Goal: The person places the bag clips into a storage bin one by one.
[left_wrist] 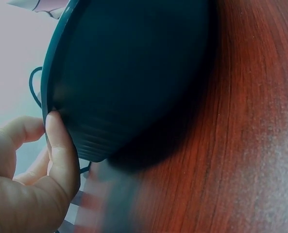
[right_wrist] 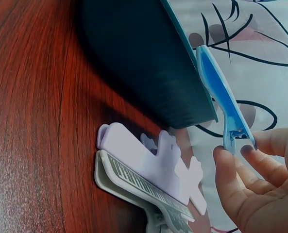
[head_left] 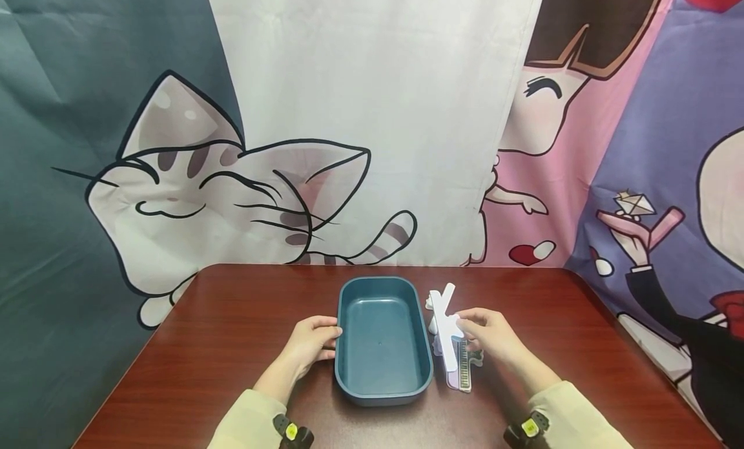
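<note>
A dark teal plastic tray (head_left: 380,345) sits at the middle of the table. My left hand (head_left: 314,342) pinches its left rim, thumb on top and fingers against the outer wall, as the left wrist view also shows. Right of the tray, my right hand (head_left: 485,333) holds a light blue sealing clip (right_wrist: 221,92) between thumb and fingertips, by its handle end, raised beside the tray wall. Below it, a lilac clip (right_wrist: 139,158) and a pale clip with a striped ruler-like face (right_wrist: 144,182) lie close together. A white clip (right_wrist: 197,182) is partly hidden behind them.
The reddish-brown wooden table (head_left: 232,352) extends to both sides of the tray. A printed cloth (head_left: 372,81) with cartoon figures hangs behind its far edge. A wrist camera (head_left: 293,433) is strapped on each forearm.
</note>
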`<state>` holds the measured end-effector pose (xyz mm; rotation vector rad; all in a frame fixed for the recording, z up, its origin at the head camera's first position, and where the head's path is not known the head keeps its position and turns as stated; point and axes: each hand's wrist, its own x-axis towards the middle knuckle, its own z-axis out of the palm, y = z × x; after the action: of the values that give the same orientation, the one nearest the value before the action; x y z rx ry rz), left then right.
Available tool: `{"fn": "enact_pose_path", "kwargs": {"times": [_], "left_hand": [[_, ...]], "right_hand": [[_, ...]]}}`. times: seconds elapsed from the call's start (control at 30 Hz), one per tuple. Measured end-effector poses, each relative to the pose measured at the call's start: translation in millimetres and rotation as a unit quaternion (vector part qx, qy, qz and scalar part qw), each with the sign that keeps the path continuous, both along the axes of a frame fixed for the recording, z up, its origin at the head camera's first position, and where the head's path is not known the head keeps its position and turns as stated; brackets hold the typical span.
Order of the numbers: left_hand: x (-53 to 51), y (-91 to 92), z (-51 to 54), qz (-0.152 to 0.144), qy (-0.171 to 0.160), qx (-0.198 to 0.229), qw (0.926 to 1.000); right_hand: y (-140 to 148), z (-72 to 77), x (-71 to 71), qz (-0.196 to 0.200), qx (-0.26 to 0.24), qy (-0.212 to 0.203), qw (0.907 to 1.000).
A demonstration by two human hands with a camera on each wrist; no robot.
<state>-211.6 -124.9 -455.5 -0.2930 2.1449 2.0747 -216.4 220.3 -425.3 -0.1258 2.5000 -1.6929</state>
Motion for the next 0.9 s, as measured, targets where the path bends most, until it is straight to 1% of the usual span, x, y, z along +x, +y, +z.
{"fn": "enact_pose_path", "kwargs": {"times": [0.27, 0.6, 0.9], "left_hand": [[0.9, -0.5, 0.9, -0.001, 0.002, 0.006, 1.0000], [1.6, -1.3, 1.1, -0.006, 0.002, -0.001, 1.0000], [1.6, -0.7, 0.8, -0.004, 0.003, -0.001, 1.0000]], "right_hand": [[-5.7, 2.5, 1.5, 0.014, -0.008, -0.006, 0.9998], [-11.2, 4.9, 0.7, 0.023, -0.016, -0.009, 0.9996], [-18.9, 9.7, -0.9, 0.034, -0.005, -0.005, 0.9994]]}}
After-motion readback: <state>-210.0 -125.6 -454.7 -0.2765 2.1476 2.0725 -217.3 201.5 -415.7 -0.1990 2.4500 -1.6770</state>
